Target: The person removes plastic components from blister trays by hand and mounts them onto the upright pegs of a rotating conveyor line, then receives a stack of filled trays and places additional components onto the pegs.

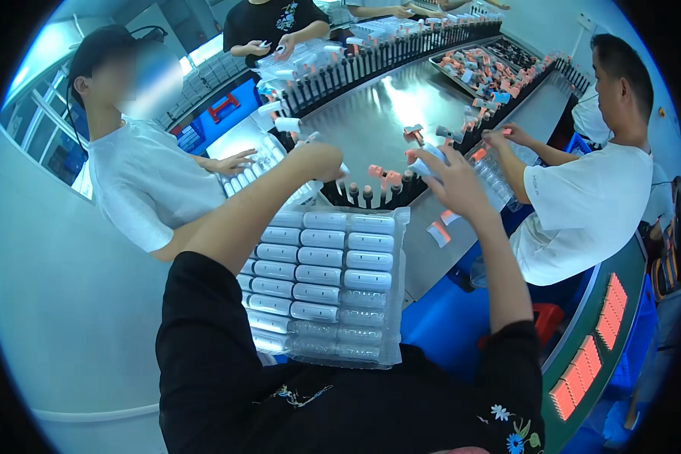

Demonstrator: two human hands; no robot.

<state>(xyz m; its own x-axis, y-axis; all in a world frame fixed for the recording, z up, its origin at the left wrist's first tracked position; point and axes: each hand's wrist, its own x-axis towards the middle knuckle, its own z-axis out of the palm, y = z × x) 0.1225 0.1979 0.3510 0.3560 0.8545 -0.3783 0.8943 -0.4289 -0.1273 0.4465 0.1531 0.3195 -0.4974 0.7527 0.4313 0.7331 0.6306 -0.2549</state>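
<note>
My left hand (319,161) is closed around a small white plastic piece (344,171), partly covered by the fingers, above the near left end of a row of black pegs (368,198). My right hand (454,180) grips a pale white casing (428,160) between thumb and fingers, beside pink caps (392,178) seated on the pegs. Below my hands, against my body, lies a clear plastic tray (396,333) with rows of white oblong casings (321,238). Its lower right cells show bare transparent plastic. Two pink-and-white pieces (438,233) lie on the metal edge near my right forearm.
The pegs ring a shiny metal table (356,117). A heaped tray of pink and white parts (484,72) stands at the far right. Co-workers sit left (147,174), right (583,189) and far (276,26). Pink blocks (576,378) line a green surface at lower right.
</note>
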